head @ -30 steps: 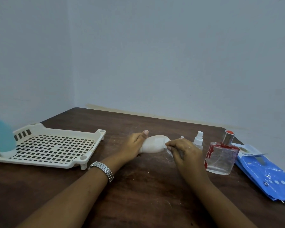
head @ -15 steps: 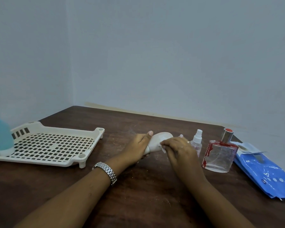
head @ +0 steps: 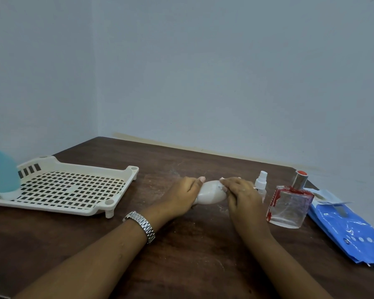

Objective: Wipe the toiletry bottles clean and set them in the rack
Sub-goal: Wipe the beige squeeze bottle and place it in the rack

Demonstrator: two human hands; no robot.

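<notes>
white rounded plastic bottle [head: 211, 195] lies on its side mid dark brown wooden surface [head: 192, 244]. left hand [head: 183, 195] wraps its left end, right hand [head: 241, 194] curls fingers over the right end. cream slotted plastic rack [head: 91, 167] sits left, with a blue upright bottle [head: 3, 171] standing in its left corner.

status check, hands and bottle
Left hand grips white bottle, sideways. Right hand curled over its other end. Blue bottle stands in rack. Nothing blocks rack.
</notes>
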